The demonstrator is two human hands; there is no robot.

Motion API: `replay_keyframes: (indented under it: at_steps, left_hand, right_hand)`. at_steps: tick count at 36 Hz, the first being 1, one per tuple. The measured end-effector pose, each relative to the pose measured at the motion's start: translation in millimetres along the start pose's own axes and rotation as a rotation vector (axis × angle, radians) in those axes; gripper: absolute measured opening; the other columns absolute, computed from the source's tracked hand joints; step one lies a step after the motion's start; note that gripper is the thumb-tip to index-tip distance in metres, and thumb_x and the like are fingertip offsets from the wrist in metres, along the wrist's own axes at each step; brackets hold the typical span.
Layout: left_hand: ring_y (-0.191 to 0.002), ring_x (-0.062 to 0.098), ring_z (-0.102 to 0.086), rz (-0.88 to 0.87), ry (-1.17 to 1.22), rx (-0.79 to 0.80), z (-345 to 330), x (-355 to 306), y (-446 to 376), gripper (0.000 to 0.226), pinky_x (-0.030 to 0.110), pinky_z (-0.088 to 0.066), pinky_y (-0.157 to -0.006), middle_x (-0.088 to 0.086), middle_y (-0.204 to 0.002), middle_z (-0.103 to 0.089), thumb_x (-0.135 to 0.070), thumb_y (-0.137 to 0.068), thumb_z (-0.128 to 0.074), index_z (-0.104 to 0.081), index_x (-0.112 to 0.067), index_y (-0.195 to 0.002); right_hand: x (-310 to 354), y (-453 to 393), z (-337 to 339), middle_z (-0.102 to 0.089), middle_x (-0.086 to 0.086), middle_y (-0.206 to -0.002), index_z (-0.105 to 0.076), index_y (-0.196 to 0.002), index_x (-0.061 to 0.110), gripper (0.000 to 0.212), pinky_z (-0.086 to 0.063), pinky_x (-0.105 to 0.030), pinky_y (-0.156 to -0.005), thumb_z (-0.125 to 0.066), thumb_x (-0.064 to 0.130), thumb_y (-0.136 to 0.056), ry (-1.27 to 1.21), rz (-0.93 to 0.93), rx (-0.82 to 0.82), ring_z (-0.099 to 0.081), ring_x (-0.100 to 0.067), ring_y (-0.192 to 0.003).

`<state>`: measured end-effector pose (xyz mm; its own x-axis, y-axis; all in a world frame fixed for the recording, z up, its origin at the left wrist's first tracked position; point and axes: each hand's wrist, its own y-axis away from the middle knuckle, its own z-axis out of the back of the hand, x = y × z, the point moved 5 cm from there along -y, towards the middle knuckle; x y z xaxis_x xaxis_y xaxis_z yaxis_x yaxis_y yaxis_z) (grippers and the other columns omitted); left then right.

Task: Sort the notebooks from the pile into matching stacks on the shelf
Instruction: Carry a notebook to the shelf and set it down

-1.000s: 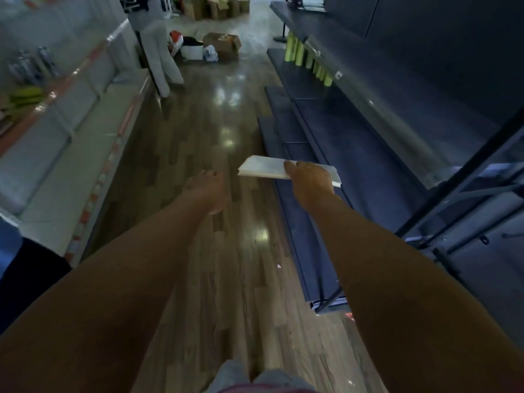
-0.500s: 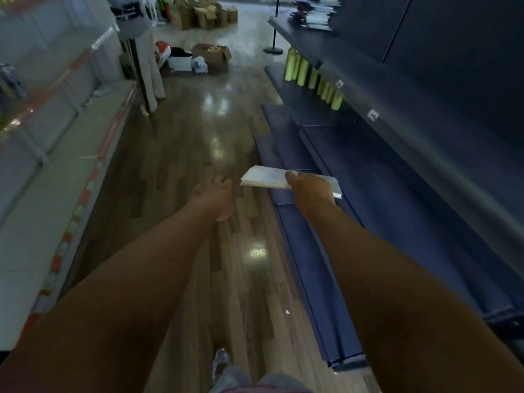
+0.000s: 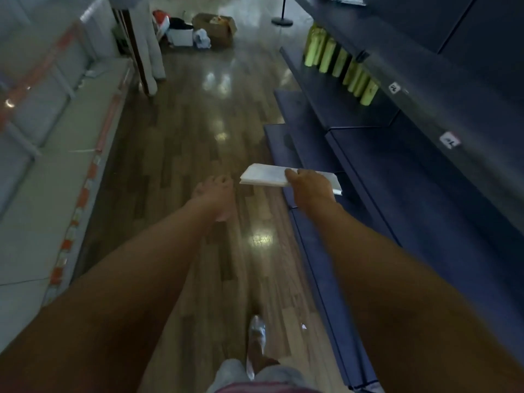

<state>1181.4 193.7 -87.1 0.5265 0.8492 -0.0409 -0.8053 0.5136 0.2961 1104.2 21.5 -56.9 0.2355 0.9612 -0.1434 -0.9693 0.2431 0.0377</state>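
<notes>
Notebooks (image 3: pixel 265 175) lie flat in my right hand (image 3: pixel 309 188), long axis running nine to three; shelf (image 3: pixel 397 177) is at two o'clock, nearer that hand. Left hand (image 3: pixel 215 194) hangs loosely curled, holding nothing.

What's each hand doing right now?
Left hand: fingers loosely curled, holds nothing.
Right hand: grips a white notebook.
</notes>
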Motion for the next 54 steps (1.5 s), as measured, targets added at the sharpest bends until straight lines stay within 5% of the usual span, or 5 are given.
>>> replay_keyframes:
  at_steps: [13,30,36,49,54]
  left_hand:
    - [-0.139,0.029,-0.03,0.005,-0.037,-0.052,61.7,20.5,-155.3,0.058,0.043,-0.032,-0.107,0.007,-0.152,-0.032,-0.021,-0.092,-0.053,-0.033,-0.015,-0.146]
    - [-0.139,0.028,-0.03,-0.036,-0.066,-0.078,135.0,13.1,-339.1,0.068,0.042,-0.032,-0.108,0.007,-0.152,-0.032,-0.025,-0.089,-0.062,-0.029,-0.016,-0.148]
    - [-0.137,0.03,-0.032,-0.095,-0.095,-0.092,163.3,17.5,-402.4,0.057,0.042,-0.032,-0.107,0.01,-0.151,-0.033,-0.018,-0.094,-0.052,-0.032,-0.014,-0.146]
    - [-0.138,0.033,-0.031,-0.312,-0.107,-0.161,253.3,23.9,-536.0,0.056,0.042,-0.029,-0.111,0.013,-0.151,-0.032,-0.024,-0.095,-0.051,-0.032,-0.007,-0.145]
    - [-0.138,0.035,-0.029,-0.393,-0.08,-0.18,278.2,11.1,-570.7,0.062,0.044,-0.029,-0.109,0.012,-0.152,-0.027,-0.025,-0.094,-0.052,-0.025,-0.009,-0.148]
  right_hand:
    - [-35.1,-151.9,7.7,-0.054,-0.014,-0.125,-0.035,-0.142,0.014,0.047,-0.045,-0.04,-0.087,-0.042,0.008,-0.096,-0.035,-0.033,-0.066,-0.053,-0.031,-0.115]
    - [-95.5,-331.3,26.2,-0.042,-0.018,-0.142,-0.032,-0.145,0.012,0.049,-0.041,-0.042,-0.097,-0.041,0.009,-0.097,-0.038,-0.042,-0.094,-0.047,-0.033,-0.124]
    - [-104.7,-383.6,36.3,-0.051,-0.014,-0.13,-0.036,-0.142,0.011,0.048,-0.043,-0.041,-0.09,-0.043,0.007,-0.094,-0.032,-0.081,-0.152,-0.051,-0.032,-0.116]
    - [-130.1,-482.1,93.0,-0.041,-0.013,-0.143,-0.025,-0.148,0.015,0.061,-0.036,-0.038,-0.104,-0.053,0.015,-0.093,0.06,-0.266,-0.206,-0.042,-0.029,-0.127]
    - [-154.5,-495.8,117.3,-0.024,-0.014,-0.154,-0.017,-0.152,0.015,0.057,-0.023,-0.037,-0.111,-0.038,0.013,-0.099,0.065,-0.345,-0.232,-0.028,-0.031,-0.139]
